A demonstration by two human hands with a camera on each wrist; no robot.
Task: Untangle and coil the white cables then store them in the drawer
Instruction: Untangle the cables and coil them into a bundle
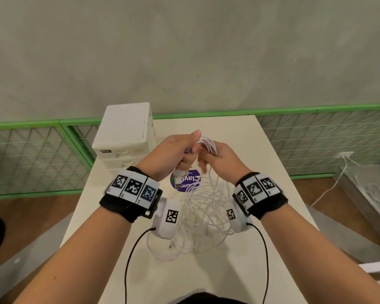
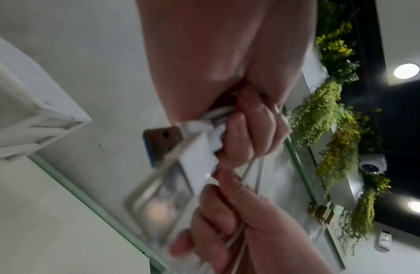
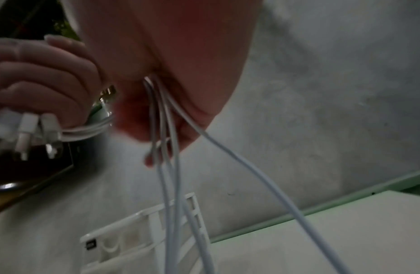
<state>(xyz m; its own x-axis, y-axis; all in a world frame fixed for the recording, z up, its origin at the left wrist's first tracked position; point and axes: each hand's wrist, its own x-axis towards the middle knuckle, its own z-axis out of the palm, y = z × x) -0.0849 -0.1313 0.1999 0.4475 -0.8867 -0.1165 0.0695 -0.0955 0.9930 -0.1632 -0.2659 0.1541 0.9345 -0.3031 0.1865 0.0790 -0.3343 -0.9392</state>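
Both hands are raised over the white table (image 1: 261, 249), close together, with a bundle of white cables (image 1: 207, 143) between them. My left hand (image 1: 176, 154) grips the cable ends; its curled fingers (image 2: 249, 129) close round the strands, and white connectors (image 3: 28, 133) stick out below them. My right hand (image 1: 219, 159) grips the same strands (image 3: 164, 115), which hang from its fist. They run down into a loose white tangle (image 1: 204, 218) on the table between my wrists. A small white drawer unit (image 1: 125, 137) stands at the back left of the table.
A round purple sticker (image 1: 193, 179) lies on the table under the hands. Green wire-mesh fence panels (image 1: 31, 156) run behind the table before a grey wall. At the right, a white cord (image 1: 329, 189) hangs from a socket. Wooden floor shows on both sides.
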